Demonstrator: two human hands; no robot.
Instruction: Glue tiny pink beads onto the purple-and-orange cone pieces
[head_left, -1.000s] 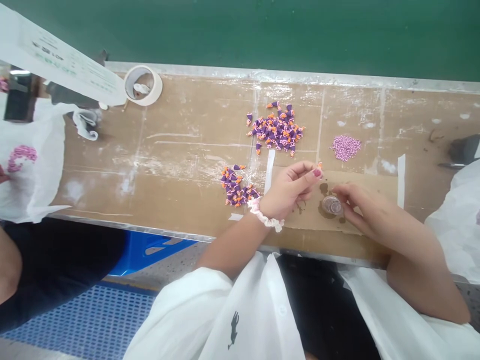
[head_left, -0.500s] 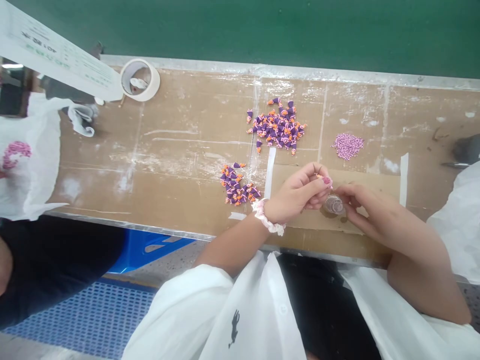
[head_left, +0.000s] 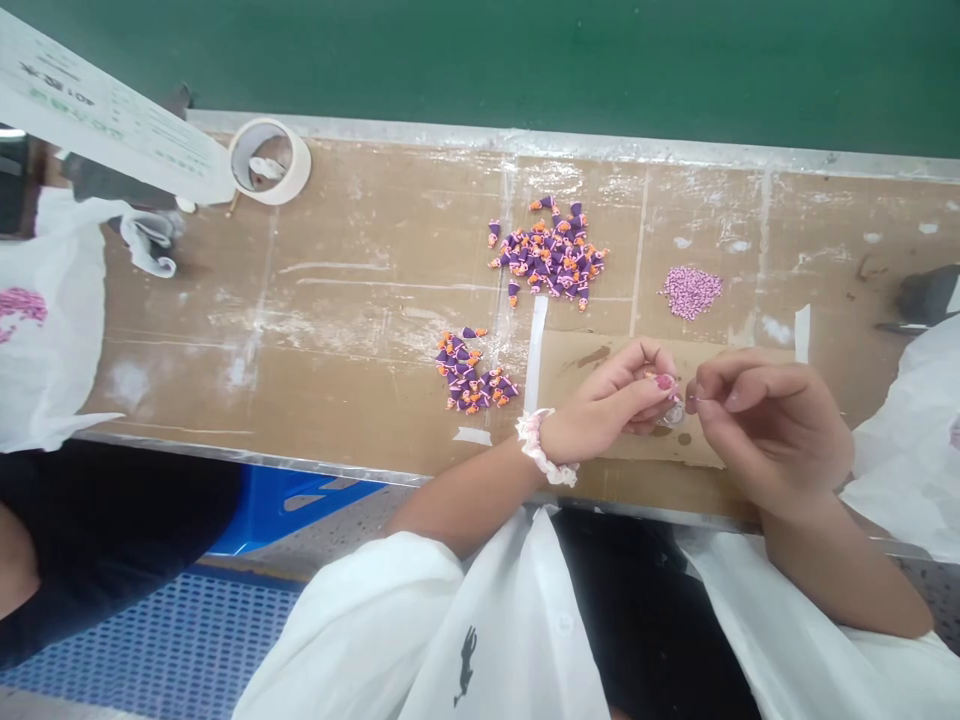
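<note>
My left hand (head_left: 615, 405) is curled, thumb and fingers pinching a tiny purple-and-orange piece. My right hand (head_left: 765, 420) is lifted off the bench with thumb and forefinger pinched on something too thin to make out, its tips close to the left hand's. Between the two hands a small clear round container (head_left: 673, 412) shows only in part. A large heap of purple-and-orange pieces (head_left: 547, 255) lies further back, a smaller heap (head_left: 469, 375) sits left of my left wrist, and a mound of small pink beads (head_left: 691, 292) lies beyond my right hand.
A tape roll (head_left: 268, 160) stands at the bench's back left by a printed sheet (head_left: 105, 115). White bags lie at the far left (head_left: 45, 330) and far right (head_left: 911, 440). Another person in dark clothing (head_left: 112, 540) sits on my left. A dark tool (head_left: 926, 298) lies at right.
My left hand carried its piece down and right to the container. My right hand rose off the container and closed into a pinch near the left fingertips.
</note>
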